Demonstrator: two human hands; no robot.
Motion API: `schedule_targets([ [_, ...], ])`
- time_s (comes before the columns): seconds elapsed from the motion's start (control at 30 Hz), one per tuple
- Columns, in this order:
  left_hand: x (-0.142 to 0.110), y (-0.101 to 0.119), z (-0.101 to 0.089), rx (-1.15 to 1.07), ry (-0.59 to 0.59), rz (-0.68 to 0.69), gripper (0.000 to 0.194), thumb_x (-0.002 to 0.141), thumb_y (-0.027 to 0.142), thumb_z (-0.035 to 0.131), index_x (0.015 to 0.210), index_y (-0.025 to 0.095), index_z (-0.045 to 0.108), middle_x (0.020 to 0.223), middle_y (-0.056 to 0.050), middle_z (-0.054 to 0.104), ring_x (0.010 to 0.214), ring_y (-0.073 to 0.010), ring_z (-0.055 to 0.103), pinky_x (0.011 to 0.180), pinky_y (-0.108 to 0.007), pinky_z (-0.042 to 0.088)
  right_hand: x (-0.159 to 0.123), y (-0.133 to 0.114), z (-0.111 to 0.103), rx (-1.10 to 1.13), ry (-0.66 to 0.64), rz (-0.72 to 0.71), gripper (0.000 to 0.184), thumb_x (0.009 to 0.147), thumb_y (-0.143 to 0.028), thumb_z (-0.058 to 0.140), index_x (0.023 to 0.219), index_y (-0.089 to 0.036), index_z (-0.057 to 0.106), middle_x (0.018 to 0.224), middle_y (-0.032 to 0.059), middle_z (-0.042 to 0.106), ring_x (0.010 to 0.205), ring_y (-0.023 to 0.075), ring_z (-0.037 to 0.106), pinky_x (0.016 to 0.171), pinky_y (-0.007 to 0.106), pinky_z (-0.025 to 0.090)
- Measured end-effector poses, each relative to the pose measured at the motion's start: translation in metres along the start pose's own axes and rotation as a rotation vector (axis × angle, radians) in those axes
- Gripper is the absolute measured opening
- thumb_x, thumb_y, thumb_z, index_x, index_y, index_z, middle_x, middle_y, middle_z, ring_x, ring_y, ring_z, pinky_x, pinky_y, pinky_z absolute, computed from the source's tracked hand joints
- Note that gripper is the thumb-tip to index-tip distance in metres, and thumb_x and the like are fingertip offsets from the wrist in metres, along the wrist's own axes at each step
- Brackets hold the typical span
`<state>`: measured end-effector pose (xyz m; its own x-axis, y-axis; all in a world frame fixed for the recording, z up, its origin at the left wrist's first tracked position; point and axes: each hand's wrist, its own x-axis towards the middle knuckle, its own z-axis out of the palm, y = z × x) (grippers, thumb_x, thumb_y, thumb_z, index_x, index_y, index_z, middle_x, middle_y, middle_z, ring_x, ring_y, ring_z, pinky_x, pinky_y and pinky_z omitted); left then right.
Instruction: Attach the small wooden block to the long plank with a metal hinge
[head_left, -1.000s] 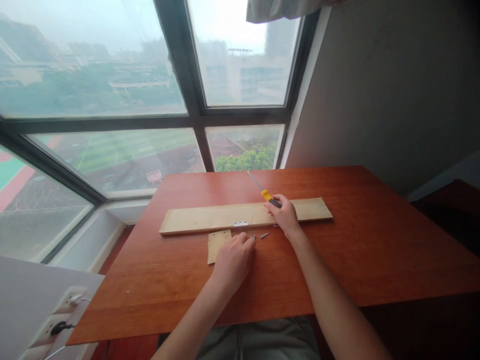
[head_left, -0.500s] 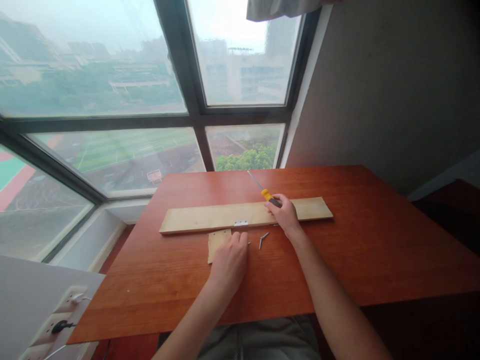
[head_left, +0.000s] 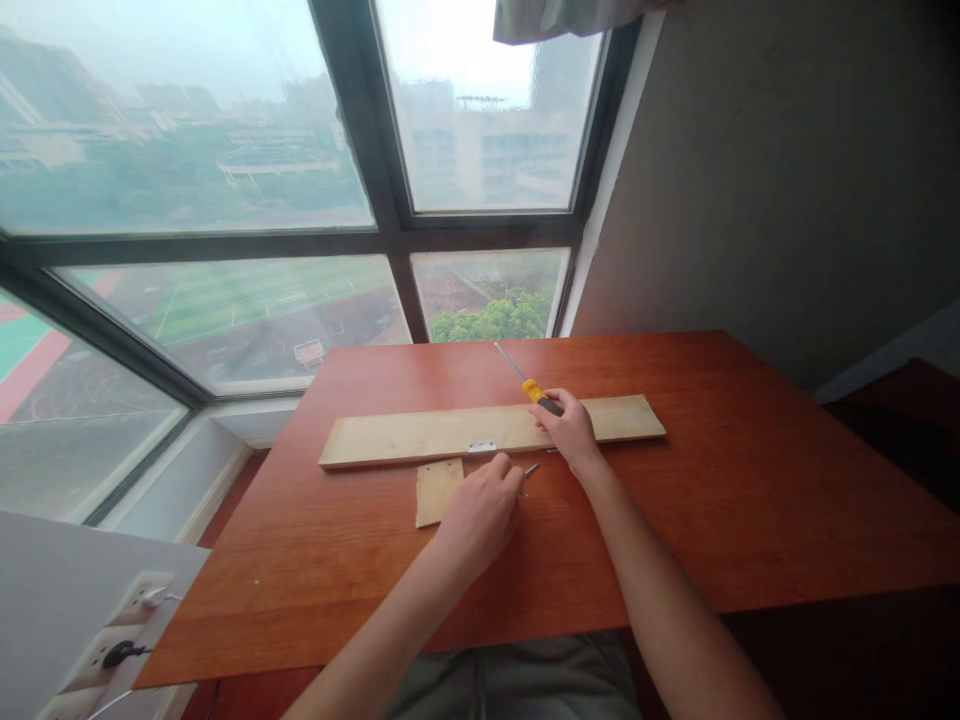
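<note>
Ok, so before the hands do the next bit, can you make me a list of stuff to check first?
1. Screwdriver held in the fingers of the right hand: ok.
2. Screwdriver tip set on a screw: not ok; it points away, towards the window.
3. Long board lying flat on the table: ok.
4. Metal plate fastened to the board: cannot tell; it sits at the near edge.
5. Small wooden piece with its two dark spots in sight: ok.
6. Screw gripped by the fingers of the left hand: cannot tell; the hand hides it.
</note>
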<state>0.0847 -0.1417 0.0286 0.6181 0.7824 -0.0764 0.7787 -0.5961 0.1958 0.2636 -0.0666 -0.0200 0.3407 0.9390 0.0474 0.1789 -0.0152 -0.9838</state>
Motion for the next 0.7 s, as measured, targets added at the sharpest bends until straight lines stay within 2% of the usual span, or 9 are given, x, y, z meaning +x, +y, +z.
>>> schedule_targets([
  [0.13, 0.006, -0.006, -0.004, 0.084, 0.029, 0.136, 0.016, 0.095, 0.013, 0.041, 0.096, 0.019, 0.055, 0.099, -0.008, 0.060, 0.092, -0.0224, 0.058, 0.079, -0.035, 0.046, 0.000, 0.000, 0.000, -0.001, -0.004, -0.001, 0.034, 0.069, -0.041, 0.069, 0.095, -0.020, 0.062, 0.078, 0.0018, 0.069, 0.063, 0.0185, 0.065, 0.060, 0.030, 0.052],
  [0.27, 0.010, -0.011, -0.008, 0.149, 0.028, 0.227, 0.014, 0.094, 0.014, 0.047, 0.100, 0.019, 0.058, 0.099, -0.008, 0.061, 0.096, -0.0238, 0.057, 0.083, -0.036, 0.045, 0.000, -0.001, 0.000, -0.012, 0.000, -0.004, 0.033, 0.069, -0.040, 0.069, 0.095, -0.021, 0.062, 0.077, 0.0012, 0.069, 0.063, 0.0188, 0.066, 0.060, 0.030, 0.052],
  [0.43, 0.011, -0.013, -0.008, 0.207, 0.016, 0.289, 0.022, 0.093, 0.013, 0.050, 0.111, 0.020, 0.060, 0.101, -0.008, 0.062, 0.094, -0.0236, 0.057, 0.084, -0.037, 0.045, -0.001, 0.000, 0.000, -0.023, 0.005, -0.013, 0.031, 0.071, -0.040, 0.067, 0.095, -0.021, 0.062, 0.078, 0.0012, 0.069, 0.064, 0.0188, 0.066, 0.061, 0.030, 0.051],
  [0.7, 0.010, -0.019, 0.000, 0.196, 0.028, 0.311, 0.015, 0.093, 0.017, 0.054, 0.104, 0.020, 0.063, 0.099, -0.007, 0.062, 0.093, -0.0228, 0.057, 0.084, -0.036, 0.046, -0.001, -0.001, 0.000, -0.018, -0.002, -0.012, 0.032, 0.071, -0.039, 0.067, 0.096, -0.020, 0.062, 0.079, 0.0015, 0.069, 0.064, 0.0190, 0.067, 0.061, 0.030, 0.051],
])
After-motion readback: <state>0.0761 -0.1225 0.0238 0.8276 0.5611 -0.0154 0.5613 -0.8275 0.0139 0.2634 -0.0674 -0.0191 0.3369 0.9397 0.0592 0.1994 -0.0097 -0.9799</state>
